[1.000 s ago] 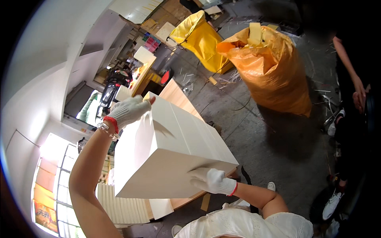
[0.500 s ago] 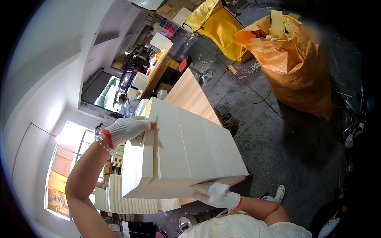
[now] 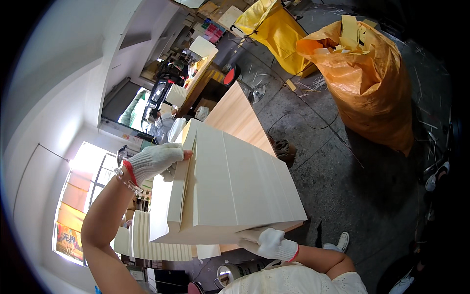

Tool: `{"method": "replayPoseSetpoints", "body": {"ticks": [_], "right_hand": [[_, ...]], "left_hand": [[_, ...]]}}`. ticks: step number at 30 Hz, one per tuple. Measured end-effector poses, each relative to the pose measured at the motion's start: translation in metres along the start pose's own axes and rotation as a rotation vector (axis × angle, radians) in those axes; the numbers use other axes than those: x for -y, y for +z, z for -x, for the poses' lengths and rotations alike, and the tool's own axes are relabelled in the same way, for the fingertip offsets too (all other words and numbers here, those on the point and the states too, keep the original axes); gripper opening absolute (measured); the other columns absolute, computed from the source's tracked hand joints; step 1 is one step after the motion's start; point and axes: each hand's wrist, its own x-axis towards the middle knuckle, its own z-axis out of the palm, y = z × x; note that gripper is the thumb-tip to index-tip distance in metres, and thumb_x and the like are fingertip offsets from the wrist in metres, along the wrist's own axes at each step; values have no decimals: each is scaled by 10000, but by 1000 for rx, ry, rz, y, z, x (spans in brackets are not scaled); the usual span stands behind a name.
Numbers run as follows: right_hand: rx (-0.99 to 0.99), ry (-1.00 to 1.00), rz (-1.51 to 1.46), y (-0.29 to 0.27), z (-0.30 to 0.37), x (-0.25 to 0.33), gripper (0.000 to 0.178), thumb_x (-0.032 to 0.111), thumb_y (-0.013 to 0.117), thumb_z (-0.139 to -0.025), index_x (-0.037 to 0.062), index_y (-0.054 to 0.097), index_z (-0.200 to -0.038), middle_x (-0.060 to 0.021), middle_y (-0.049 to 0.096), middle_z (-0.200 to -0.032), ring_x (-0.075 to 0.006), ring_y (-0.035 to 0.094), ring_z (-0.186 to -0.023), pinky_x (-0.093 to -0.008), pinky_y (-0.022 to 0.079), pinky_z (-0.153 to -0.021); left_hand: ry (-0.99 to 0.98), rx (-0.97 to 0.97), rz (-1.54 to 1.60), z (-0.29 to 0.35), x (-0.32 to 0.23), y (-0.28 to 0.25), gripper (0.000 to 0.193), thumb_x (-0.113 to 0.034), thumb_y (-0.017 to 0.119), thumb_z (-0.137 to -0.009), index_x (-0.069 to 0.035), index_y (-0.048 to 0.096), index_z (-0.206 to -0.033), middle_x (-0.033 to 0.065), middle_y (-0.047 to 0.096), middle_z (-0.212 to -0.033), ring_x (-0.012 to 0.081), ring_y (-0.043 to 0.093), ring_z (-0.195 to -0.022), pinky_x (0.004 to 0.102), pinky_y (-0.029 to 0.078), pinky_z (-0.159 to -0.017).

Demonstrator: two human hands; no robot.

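A tall stack of large white paper sheets [image 3: 245, 181] lies before me on a wood-grain table [image 3: 237, 115]. My left hand [image 3: 157, 161], in a white knit glove with a red cuff, grips the far left edge of the upper sheets. Its bare thumb tip presses on their edges, while the other fingers are partly hidden. A narrow gap with a few loose sheets runs below that upper layer. Against the near side of the stack rests my right hand [image 3: 268, 243], gloved alike, with its fingers stretched out flat.
An orange sack [image 3: 364, 88] full of offcuts stands on the floor at the right, with a yellow bag [image 3: 274, 36] behind it. More stacked white sheets [image 3: 159, 237] are at the left. A red-topped stool [image 3: 230, 76] and a seated person [image 3: 161, 125] are farther back.
The gap between the upper layer and the rest of the stack has changed shape, and thin loose sheets now show in it. Both hands keep nearly the same places; the view has shifted slightly.
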Motion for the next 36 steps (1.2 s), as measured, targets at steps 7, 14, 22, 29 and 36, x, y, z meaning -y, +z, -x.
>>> {"method": "replayPoseSetpoints", "body": {"ticks": [7, 14, 22, 29, 36], "right_hand": [[93, 98, -105, -15, -8, 11, 334, 334, 575, -909, 81, 627, -1121, -169, 678, -804, -327, 653, -621, -380, 518, -548], [73, 77, -4, -2, 0, 2, 335, 343, 577, -908, 100, 631, -1132, -153, 677, -763, -303, 645, -565, -368, 505, -500], [72, 106, -107, -7, -4, 9, 336, 360, 565, -913, 115, 632, -1132, -137, 672, -736, -289, 628, -524, -365, 479, -459], [52, 95, -112, -2, -3, 3, 333, 370, 560, -916, 129, 629, -1135, -132, 664, -713, -290, 619, -503, -366, 467, -441], [119, 124, -38, -1, 0, 1, 336, 376, 558, -917, 130, 626, -1136, -135, 658, -702, -302, 617, -505, -377, 471, -442]], "left_hand": [[2, -2, -21, 4, -3, 1, 454, -486, 573, -906, -48, 604, -1021, 63, 613, -836, 116, 607, -744, 257, 491, -662], [32, -15, -40, -5, 8, -3, 539, -488, 591, -896, -14, 585, -1152, 92, 642, -951, 155, 664, -823, 292, 555, -687], [22, -28, 62, -8, 20, -5, 568, -475, 627, -877, -5, 572, -1191, 102, 637, -1011, 172, 663, -881, 322, 553, -761], [61, -49, 128, -6, 19, -2, 572, -490, 649, -850, -5, 599, -1149, 91, 623, -932, 141, 642, -738, 271, 528, -609], [104, -50, 163, -10, 27, -2, 583, -509, 656, -839, 4, 601, -1110, 84, 611, -848, 123, 633, -639, 234, 508, -504]]}}
